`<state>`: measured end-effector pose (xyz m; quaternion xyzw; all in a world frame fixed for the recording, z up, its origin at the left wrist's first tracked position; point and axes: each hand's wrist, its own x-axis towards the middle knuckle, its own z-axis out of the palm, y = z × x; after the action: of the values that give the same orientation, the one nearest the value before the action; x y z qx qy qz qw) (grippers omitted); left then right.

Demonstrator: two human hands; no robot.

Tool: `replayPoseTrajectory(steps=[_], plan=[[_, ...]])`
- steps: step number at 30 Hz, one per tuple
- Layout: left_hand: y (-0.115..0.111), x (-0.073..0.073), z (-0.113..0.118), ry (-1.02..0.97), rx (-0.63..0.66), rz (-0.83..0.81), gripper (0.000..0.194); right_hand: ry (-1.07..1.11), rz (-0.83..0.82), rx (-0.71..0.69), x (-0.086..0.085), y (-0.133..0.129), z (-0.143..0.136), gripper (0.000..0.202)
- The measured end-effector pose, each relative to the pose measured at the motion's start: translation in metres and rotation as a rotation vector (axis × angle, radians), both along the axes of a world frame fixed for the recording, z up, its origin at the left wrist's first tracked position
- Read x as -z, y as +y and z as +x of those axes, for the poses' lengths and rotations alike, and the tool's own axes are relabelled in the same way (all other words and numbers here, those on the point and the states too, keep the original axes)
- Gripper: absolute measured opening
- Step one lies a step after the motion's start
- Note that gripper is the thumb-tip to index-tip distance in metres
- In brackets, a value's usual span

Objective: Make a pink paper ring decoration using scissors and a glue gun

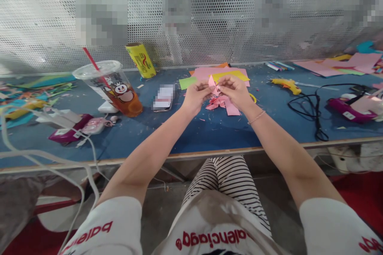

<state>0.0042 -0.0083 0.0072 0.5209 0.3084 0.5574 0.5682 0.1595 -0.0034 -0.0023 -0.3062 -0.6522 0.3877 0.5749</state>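
Observation:
Between my two hands, just above the blue table, is a small folded piece of pink paper point(213, 84) with a pointed tip sticking up. My left hand point(195, 97) pinches its left side with thumb and fingertips. From the other side, my right hand point(236, 91) grips it the same way. Below them lie pink paper pieces point(216, 102), some folded, and a flat pink strip point(231, 107). Behind my hands are stacked sheets: pink, yellow point(231, 75) and a green one point(187, 83). A yellow ring-shaped handle point(253, 98) peeks out beside my right hand.
Left on the blue table point(149, 135) stand a lidded drink cup point(119, 91), a phone point(164, 97), a yellow tube point(142, 60) and a purple power strip point(71, 129) with cables. To the right lie a yellow glue gun point(285, 85), its black cord, markers point(278, 66) and more paper.

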Motion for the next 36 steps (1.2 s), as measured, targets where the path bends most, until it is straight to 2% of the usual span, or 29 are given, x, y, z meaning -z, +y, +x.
replayPoseTrajectory(steps=[6, 12, 18, 25, 36], plan=[[0.0011, 0.0014, -0.0002, -0.008, 0.022, 0.004, 0.016, -0.005, 0.005, 0.005, -0.0003, -0.0001, -0.0002, 0.02], [-0.0001, 0.0015, 0.0002, 0.056, -0.017, 0.054, 0.019, -0.036, -0.006, 0.045, -0.0013, -0.0017, -0.0025, 0.021], [0.0003, 0.0032, -0.0006, 0.081, -0.032, 0.115, 0.022, -0.021, -0.029, -0.024, -0.0007, 0.0002, -0.0025, 0.02], [0.0002, 0.0032, -0.001, 0.068, -0.016, 0.085, 0.022, -0.18, 0.076, 0.116, -0.0028, -0.0025, -0.001, 0.008], [-0.0003, 0.0028, 0.0001, 0.047, 0.017, 0.04, 0.015, -0.308, 0.238, 0.234, -0.0014, -0.0036, 0.0022, 0.004]])
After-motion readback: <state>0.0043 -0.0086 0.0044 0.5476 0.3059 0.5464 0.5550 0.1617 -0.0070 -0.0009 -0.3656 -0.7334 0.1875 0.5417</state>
